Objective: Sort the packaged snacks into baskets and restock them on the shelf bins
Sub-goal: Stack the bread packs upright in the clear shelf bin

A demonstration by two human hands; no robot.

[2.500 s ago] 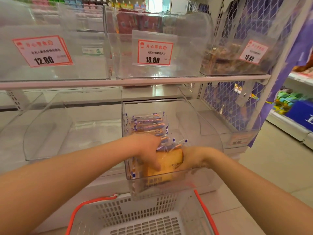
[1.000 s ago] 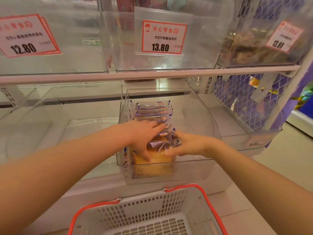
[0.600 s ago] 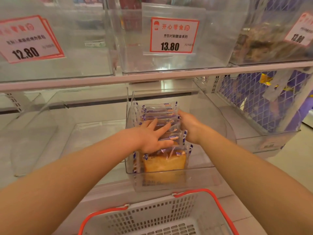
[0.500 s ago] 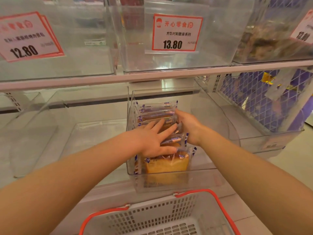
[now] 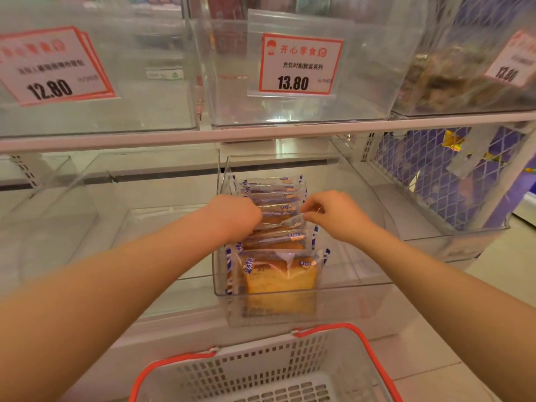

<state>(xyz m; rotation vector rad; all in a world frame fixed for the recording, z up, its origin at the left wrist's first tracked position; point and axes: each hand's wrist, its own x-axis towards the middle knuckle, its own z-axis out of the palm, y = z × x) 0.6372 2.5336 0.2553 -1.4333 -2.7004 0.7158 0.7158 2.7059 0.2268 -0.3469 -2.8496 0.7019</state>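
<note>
Straightening the row of cake packets (image 5: 275,216) in the clear bin (image 5: 362,288), my right hand (image 5: 333,214) pinches one wrapper edge; my left hand (image 5: 235,217) curls into the stack. Next: seat it upright.

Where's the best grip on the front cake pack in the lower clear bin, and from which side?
Likely the top sealed edge of the front cake pack, pinched from above. It stands upright, its face close behind the clear bin front wall with other packs right behind, so only the top seam is free. The bin is open on top.
</note>
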